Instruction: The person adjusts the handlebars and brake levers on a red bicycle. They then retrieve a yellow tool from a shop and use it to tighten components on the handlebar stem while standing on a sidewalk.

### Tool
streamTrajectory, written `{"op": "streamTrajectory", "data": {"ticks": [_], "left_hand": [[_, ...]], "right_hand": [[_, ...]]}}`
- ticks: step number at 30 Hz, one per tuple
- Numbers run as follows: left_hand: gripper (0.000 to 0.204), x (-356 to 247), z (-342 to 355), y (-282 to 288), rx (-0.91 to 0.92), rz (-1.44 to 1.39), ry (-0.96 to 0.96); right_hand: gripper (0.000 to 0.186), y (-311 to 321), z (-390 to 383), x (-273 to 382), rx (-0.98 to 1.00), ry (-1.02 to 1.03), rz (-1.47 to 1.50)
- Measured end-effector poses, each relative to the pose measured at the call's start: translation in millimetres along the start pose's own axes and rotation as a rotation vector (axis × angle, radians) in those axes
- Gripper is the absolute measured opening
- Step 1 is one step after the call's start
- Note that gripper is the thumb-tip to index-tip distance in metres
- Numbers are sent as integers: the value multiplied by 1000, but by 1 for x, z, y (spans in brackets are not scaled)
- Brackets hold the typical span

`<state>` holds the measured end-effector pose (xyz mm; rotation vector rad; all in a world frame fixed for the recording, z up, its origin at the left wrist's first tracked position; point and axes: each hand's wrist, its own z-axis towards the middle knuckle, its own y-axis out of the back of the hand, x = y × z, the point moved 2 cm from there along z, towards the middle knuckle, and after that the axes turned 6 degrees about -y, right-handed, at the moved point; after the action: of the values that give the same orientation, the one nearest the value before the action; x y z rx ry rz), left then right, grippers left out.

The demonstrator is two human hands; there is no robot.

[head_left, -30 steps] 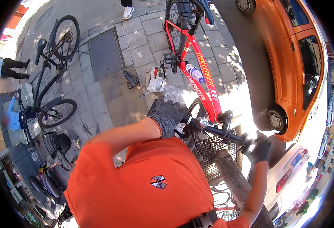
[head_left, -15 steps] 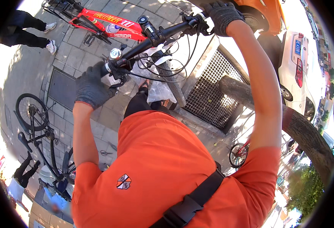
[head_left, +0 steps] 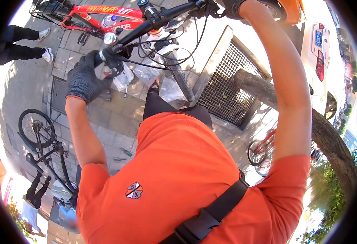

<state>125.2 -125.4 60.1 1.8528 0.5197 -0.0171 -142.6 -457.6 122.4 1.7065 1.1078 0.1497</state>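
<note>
A red bicycle with a black handlebar stands in front of me on a paved sidewalk. My left hand, in a dark knit glove, is closed around the handlebar's left grip. My right hand, also gloved, grips the right end of the bar at the top edge of the view; only part of it shows. Black cables loop below the bar, and a small silver bell sits by the left grip. My orange shirt and a black shoulder strap fill the lower half.
A metal tree grate and a leaning trunk lie to the right. A black bicycle stands at lower left. A person's legs show at upper left. A white car is parked at right. Tools lie on the pavers.
The view has swung: a second ago the red bicycle stood upright to my right with my hands low on its bar. Now the bar is at the top and my arms reach up.
</note>
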Motion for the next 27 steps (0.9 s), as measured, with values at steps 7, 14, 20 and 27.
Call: {"op": "streamTrajectory", "data": {"ticks": [7, 14, 20, 27], "left_hand": [[83, -5, 5, -1, 3, -23, 32], [85, -37, 3, -13, -83, 143, 194], [86, -76, 6, -7, -48, 324, 502], [75, -86, 6, -10, 4, 323, 765]], "right_hand": [[96, -17, 0, -34, -45, 289, 187], [82, -22, 14, -53, -83, 446, 180], [93, -65, 51, -61, -410, 420, 263], [107, -54, 31, -86, -284, 447, 169]]}}
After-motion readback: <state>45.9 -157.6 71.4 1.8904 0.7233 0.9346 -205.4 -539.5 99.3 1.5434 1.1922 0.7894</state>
